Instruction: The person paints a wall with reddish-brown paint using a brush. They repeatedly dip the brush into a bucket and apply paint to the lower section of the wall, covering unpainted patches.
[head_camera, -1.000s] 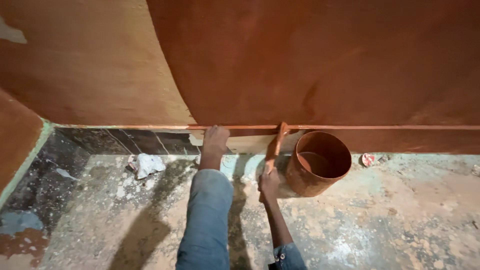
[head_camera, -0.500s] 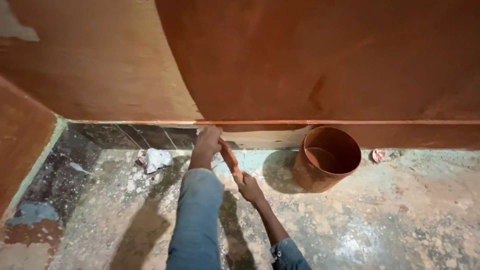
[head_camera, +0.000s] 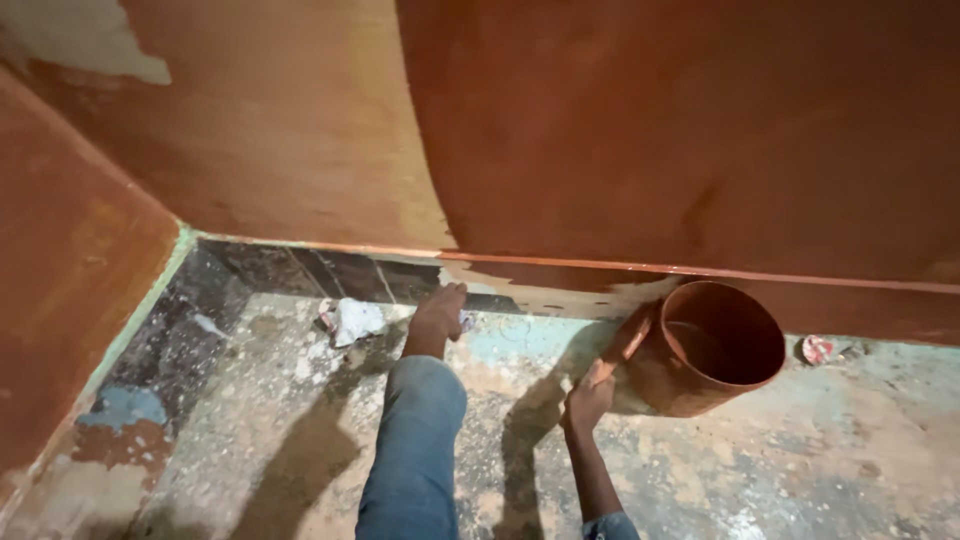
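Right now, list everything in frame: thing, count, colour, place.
bucket: 1, red-brown, on floor by the wall base, right of centre
brush: 1, paint-coated, beside the bucket's left side
crumpled paper: 1, white, on floor left of the foot
small lid: 1, red and white, on floor right of the bucket
wall: red-brown paint, pale unpainted patches
floor: speckled grey, paint stains
foot: 1, bare, against the wall base; blue trouser leg
right hand: holds the brush
left hand: not in view
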